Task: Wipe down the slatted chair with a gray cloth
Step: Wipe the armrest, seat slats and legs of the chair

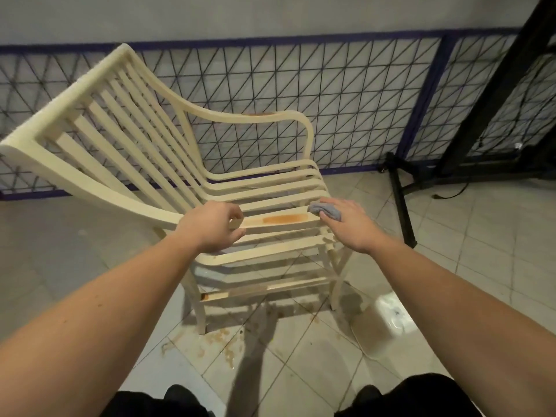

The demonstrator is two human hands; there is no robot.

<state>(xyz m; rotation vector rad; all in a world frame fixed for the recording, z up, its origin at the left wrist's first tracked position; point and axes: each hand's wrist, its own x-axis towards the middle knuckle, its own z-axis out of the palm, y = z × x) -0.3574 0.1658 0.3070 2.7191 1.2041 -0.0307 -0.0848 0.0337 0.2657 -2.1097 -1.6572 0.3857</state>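
A cream slatted chair [126, 121] stands on the tiled floor, its back toward the left and its seat toward the right. An orange-brown stain [282, 218] runs along the near armrest. My left hand [212, 225] is closed around that armrest, just left of the stain. At the armrest's front end, my right hand [350, 225] presses a crumpled gray cloth [326, 210] against the wood; the hand covers most of the cloth. A smaller orange mark [260, 114] shows on the far armrest.
A blue-framed wire mesh fence [346, 94] runs behind the chair along a pale wall. A black metal stand [403, 191] with cables sits at the right. Brownish wet spots [222, 341] dot the floor tiles under the chair. A white plastic container [385, 323] stands near my right.
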